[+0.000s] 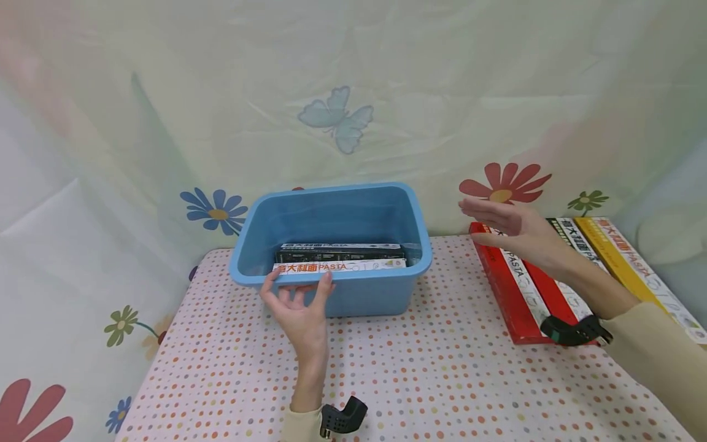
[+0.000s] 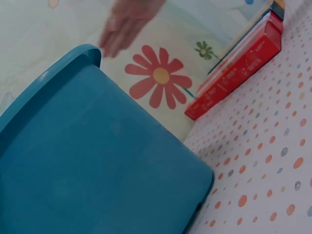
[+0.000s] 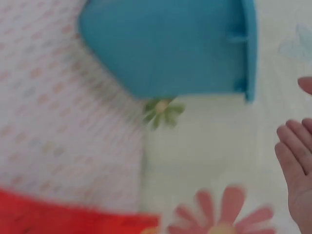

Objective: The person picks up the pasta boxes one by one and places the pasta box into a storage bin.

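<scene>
A blue plastic bin (image 1: 361, 294) stands on the table, with pasta boxes (image 1: 359, 265) on edge inside it; the front one has orange lettering and a black one is behind. My left hand (image 1: 301, 319) grips the bin's front rim, left of the middle, with its thumb and index finger at the rim. Raised to the right of the bin, my right hand (image 1: 525, 236) has its fingers straight and holds nothing. In the head view it overlaps the far end of the red pasta boxes (image 1: 499, 301).
Beside the red boxes on the right lie a black pasta box (image 1: 580, 242) and a yellow one (image 1: 618, 258), partly covered by my right forearm. A dotted cloth (image 1: 420, 380) covers the table. Behind the bin hangs a flowered curtain (image 1: 248, 123).
</scene>
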Demonstrator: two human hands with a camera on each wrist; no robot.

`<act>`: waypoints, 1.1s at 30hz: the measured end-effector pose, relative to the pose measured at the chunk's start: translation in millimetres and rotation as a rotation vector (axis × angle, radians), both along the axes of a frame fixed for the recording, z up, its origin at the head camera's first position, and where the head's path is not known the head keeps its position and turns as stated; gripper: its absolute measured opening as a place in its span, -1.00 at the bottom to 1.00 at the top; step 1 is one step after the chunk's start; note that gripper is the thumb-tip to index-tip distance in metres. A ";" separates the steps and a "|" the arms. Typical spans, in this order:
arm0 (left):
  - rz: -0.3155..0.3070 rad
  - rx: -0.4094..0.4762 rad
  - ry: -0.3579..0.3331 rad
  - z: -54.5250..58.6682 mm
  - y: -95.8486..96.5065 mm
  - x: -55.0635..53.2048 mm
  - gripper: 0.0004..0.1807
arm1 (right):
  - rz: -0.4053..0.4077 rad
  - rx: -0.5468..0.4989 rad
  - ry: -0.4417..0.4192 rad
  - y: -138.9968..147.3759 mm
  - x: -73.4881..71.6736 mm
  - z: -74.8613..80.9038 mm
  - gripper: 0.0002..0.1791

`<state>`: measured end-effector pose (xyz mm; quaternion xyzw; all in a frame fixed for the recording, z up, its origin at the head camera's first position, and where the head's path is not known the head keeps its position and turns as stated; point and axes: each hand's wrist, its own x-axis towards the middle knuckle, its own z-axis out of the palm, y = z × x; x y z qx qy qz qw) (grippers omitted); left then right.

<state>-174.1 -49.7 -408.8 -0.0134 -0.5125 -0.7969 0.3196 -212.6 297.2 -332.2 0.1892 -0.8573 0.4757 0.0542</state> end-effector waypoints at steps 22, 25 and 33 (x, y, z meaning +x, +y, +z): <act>-0.023 0.010 0.025 -0.7 -1.2 -2.0 -0.12 | -0.505 0.032 -0.388 48.2 81.4 -124.4 -0.16; -0.021 0.009 0.020 -0.2 -1.6 -1.7 -0.12 | -0.546 0.007 -0.389 44.0 82.4 -123.4 -0.17; -0.025 0.014 0.023 0.2 -0.9 -2.0 -0.13 | -0.564 0.004 -0.461 37.5 84.4 -126.0 0.09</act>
